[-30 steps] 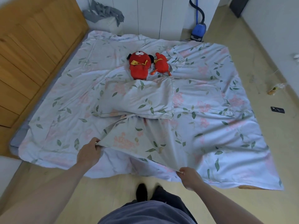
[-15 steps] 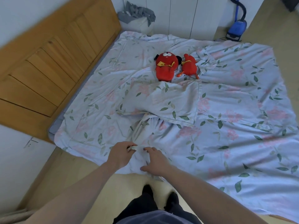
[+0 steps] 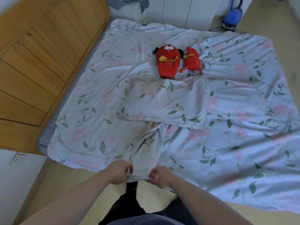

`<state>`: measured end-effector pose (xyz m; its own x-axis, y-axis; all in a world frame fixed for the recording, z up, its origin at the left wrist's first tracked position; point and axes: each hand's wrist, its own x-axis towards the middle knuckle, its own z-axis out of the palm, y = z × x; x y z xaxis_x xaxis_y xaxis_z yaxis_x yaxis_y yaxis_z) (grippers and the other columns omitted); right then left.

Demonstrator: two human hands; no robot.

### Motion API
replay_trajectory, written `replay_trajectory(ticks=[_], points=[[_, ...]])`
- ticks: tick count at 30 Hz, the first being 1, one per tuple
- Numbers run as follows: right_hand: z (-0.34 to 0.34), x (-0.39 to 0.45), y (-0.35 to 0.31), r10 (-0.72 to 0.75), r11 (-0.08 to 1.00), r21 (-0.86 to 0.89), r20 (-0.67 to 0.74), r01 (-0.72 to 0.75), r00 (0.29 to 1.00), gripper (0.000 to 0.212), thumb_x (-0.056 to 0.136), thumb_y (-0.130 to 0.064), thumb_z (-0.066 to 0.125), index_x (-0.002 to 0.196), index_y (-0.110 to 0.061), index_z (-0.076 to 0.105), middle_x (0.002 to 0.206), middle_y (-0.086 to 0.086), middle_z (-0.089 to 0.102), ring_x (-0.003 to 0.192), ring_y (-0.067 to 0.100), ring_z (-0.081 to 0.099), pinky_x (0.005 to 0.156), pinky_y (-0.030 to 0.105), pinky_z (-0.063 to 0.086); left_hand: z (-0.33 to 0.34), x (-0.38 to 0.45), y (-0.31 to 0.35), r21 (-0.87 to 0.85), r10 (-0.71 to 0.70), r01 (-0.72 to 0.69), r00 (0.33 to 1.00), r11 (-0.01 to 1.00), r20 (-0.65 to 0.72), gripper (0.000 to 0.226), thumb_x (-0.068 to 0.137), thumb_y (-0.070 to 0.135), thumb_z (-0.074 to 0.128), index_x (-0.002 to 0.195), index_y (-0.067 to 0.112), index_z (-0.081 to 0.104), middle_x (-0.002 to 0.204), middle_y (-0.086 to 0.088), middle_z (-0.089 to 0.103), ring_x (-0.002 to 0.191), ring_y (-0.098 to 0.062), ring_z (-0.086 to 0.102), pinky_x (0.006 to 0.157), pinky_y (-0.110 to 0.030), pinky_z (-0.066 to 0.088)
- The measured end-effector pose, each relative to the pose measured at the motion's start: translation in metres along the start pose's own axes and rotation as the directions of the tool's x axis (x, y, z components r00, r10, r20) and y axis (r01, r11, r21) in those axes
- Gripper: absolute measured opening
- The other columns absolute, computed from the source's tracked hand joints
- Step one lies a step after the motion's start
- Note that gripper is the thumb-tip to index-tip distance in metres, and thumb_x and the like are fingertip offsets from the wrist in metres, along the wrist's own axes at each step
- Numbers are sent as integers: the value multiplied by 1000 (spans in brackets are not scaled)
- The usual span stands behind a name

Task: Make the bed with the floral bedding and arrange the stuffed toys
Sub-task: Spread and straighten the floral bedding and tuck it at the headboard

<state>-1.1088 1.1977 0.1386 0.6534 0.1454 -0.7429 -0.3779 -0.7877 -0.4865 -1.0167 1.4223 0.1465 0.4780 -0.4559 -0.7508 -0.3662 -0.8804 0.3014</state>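
Floral duvet [image 3: 203, 143] spread across the bed, overhanging onto the floor. One pillow [image 3: 164, 103] on it; two red stuffed toys [image 3: 167, 62] beyond. Wooden headboard [image 3: 40, 70] left; blue vacuum [image 3: 232, 17] far side. Left hand [image 3: 119, 172] and right hand [image 3: 159, 175], close together, pinch the bunched duvet edge.

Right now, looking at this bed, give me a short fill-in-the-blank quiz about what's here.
1. Both hands, the left hand and the right hand, pinch the edge of the floral ____.
2. The two stuffed toys, the larger and the smaller, are coloured ____.
3. The floral pillow lies just in front of the ____.
4. The vacuum cleaner is coloured ____.

Missing words: sheet; red; toys; blue
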Motion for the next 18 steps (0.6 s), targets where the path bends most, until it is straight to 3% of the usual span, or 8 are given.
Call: replay_trajectory(ticks=[3, 6, 8, 11, 15, 18], points=[[5, 18, -18, 65, 998, 19, 87, -67, 994, 33, 94, -24, 56, 124, -24, 70, 133, -4, 64, 125, 20, 55, 105, 28, 44, -8, 18, -38, 33, -17, 10, 973, 999, 232, 29, 79, 29, 74, 105, 35, 62, 101, 16, 64, 91, -7, 60, 71, -20, 45], [-5, 44, -22, 175, 977, 110, 66, -182, 982, 27, 94, -20, 54, 115, -22, 71, 115, -10, 67, 116, 17, 59, 101, 26, 47, -24, 46, -66, 49, -33, 22, 967, 999, 254, 38, 86, 31, 71, 123, 25, 64, 110, 11, 66, 96, -11, 62, 77, -23, 48], [-18, 58, -14, 246, 946, 215, 13, -243, 969, 18, 93, -24, 59, 108, -29, 67, 99, -14, 64, 100, 12, 62, 88, 23, 52, -38, 63, -72, 56, -35, 25, 981, 998, 190, 31, 91, 27, 61, 122, 24, 66, 111, 5, 68, 95, -15, 63, 75, -26, 50], [-47, 91, 1, 339, 886, 361, -75, -291, 938, 28, 94, -29, 63, 122, -27, 60, 101, -13, 64, 92, 9, 64, 66, 11, 45, -56, 111, -79, -9, -50, 51, 995, 999, 80, 23, 92, 20, 52, 109, 24, 67, 103, 6, 65, 88, -16, 60, 67, -26, 46], [-91, 153, 26, 346, 916, 311, -286, -255, 893, 51, 94, -34, 66, 140, -24, 47, 131, -4, 60, 111, 16, 61, 92, 27, 46, -64, 184, -73, -111, -63, 52, 993, 992, -98, 8, 89, 24, 57, 85, 30, 54, 89, 12, 55, 81, -14, 56, 62, -27, 41], [-122, 223, 49, 308, 947, 220, -403, -235, 862, 65, 92, -36, 69, 148, -25, 36, 144, -1, 45, 122, 22, 56, 99, 36, 47, -55, 261, -62, -154, -61, 29, 976, 988, -207, 10, 87, 34, 61, 89, 26, 55, 90, 8, 54, 80, -16, 57, 69, -31, 49]])
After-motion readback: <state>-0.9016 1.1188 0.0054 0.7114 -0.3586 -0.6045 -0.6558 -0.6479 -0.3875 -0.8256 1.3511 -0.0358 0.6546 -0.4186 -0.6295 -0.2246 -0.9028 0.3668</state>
